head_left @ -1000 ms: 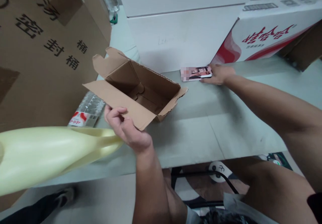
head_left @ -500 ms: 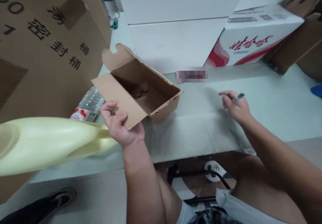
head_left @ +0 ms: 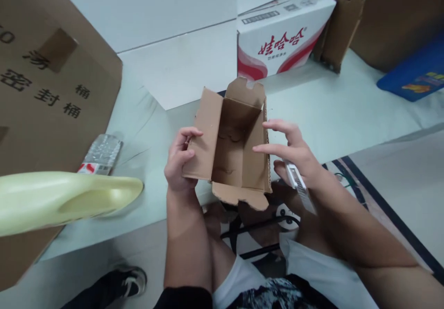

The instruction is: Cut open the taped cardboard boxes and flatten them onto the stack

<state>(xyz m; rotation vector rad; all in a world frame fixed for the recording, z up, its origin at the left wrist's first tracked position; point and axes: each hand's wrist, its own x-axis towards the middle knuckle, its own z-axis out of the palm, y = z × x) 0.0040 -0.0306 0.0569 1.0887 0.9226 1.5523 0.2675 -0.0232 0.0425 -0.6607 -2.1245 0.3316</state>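
An open cardboard box point(head_left: 228, 156) is tilted toward me at the table's front edge, its inside bare and its flaps spread. My left hand point(head_left: 181, 161) is closed on the left flap, thumb in front. At the right wall, my right hand point(head_left: 294, 154) has its index finger and thumb extended to the cut edge. Its other fingers are curled round a white utility knife point(head_left: 294, 176), whose blade points back along my forearm. Whether the right fingertips press on the cardboard, I cannot tell.
Left stand a large printed carton point(head_left: 52, 96), a clear plastic bottle point(head_left: 102, 154) and a pale yellow rounded object point(head_left: 69, 202). Behind are a red-and-white carton point(head_left: 277, 45) and a brown box point(head_left: 342, 27). A blue container point(head_left: 412, 73) is far right. Someone's shoe point(head_left: 133, 281) shows below.
The box has turned upright toward me and shifted right and down with my left hand. My right hand has come in to its right wall. The view has swung right.
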